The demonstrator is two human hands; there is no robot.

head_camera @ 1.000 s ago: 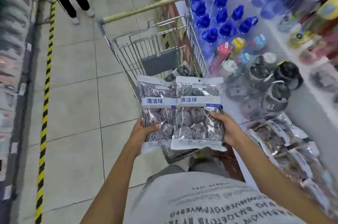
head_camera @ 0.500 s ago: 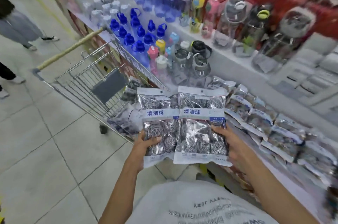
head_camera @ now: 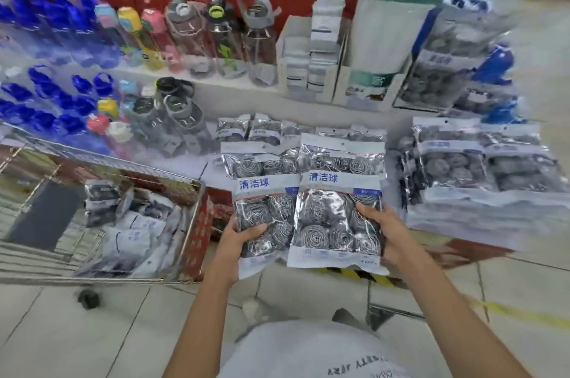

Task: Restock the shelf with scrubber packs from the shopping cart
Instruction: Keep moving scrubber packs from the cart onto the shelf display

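I have two scrubber packs side by side in front of me, the left pack (head_camera: 262, 208) in my left hand (head_camera: 237, 238) and the right pack (head_camera: 337, 201) in my right hand (head_camera: 385, 235), each held by its lower part with the top edge pointing at the shelf. My fingers (head_camera: 367, 211) are curled closed around the bags, thumbs on the front and the rest hidden behind the plastic. Both packs hang in the air just short of the shelf (head_camera: 212, 171), over a bare white patch of it. Just beyond that patch lies a short row of scrubber packs (head_camera: 246, 127), and to the right stands a taller stack (head_camera: 481, 161) of them, so part of the restocking looks done. The shopping cart (head_camera: 191, 223) sits to my left, close against the shelf front, with a heap of packs (head_camera: 129, 229) in its basket, so I judge plenty of trips remain. Water bottles (head_camera: 212, 38) crowd the shelf to the left and above. Next I would lay these two into the open gap.
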